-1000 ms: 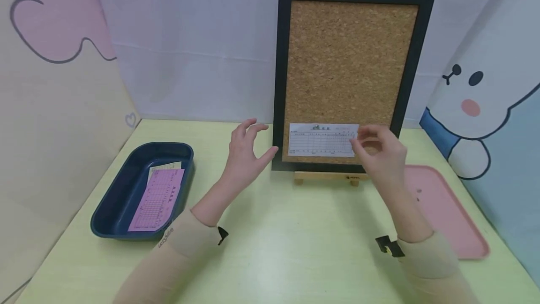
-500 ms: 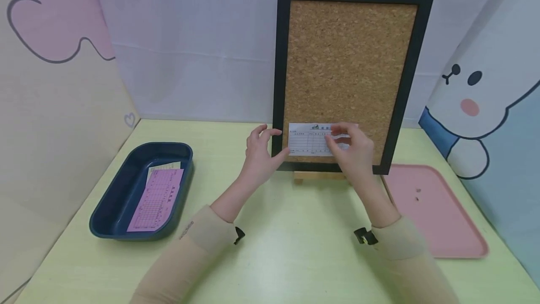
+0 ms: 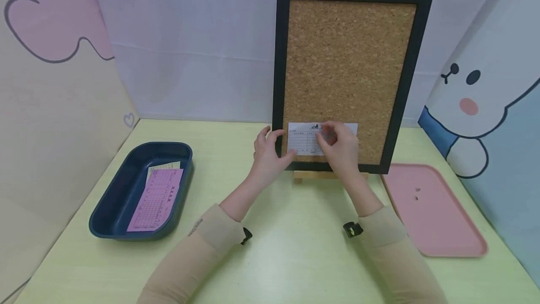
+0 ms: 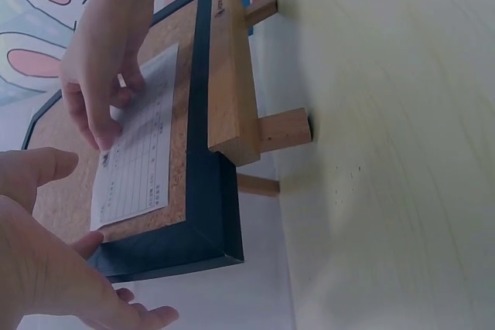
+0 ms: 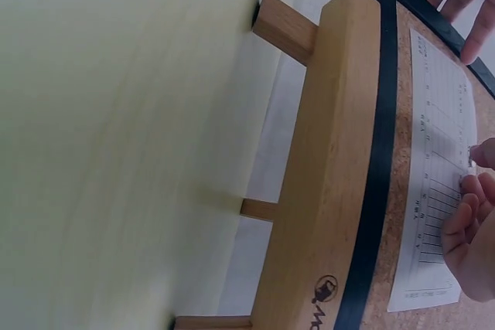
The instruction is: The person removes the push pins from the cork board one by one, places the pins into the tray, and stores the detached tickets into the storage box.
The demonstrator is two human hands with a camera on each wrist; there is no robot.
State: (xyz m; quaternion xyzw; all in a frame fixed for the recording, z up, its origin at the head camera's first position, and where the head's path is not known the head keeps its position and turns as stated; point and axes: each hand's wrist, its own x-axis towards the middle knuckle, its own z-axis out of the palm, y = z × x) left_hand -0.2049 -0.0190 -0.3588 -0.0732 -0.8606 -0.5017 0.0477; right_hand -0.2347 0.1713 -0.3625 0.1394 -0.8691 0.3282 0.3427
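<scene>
A white printed receipt slip (image 3: pixel 303 142) lies flat against the lower part of the cork board (image 3: pixel 350 60), inside its black frame. My right hand (image 3: pixel 341 147) is over the slip's middle and covers part of it, thumb and forefinger pinched at the paper. Between those fingertips the right wrist view shows a tiny light pushpin (image 5: pixel 472 161), mostly hidden. At the board's lower left, my left hand (image 3: pixel 267 161) is spread, its thumb at the slip's lower left corner. Its other fingers (image 4: pixel 155 316) reach past the frame's left edge.
A small wooden easel (image 3: pixel 318 175) props the board upright on the table. To the left stands a dark blue tray (image 3: pixel 111 205) with a pink slip (image 3: pixel 157 198) and a yellow slip (image 3: pixel 170 165). At right lies a pink tray (image 3: pixel 447 219) with tiny pieces (image 3: pixel 417 193).
My right hand has moved left, from the slip's right end to its middle. My left hand has come in from the left to the slip's lower left corner. The slip stays in place.
</scene>
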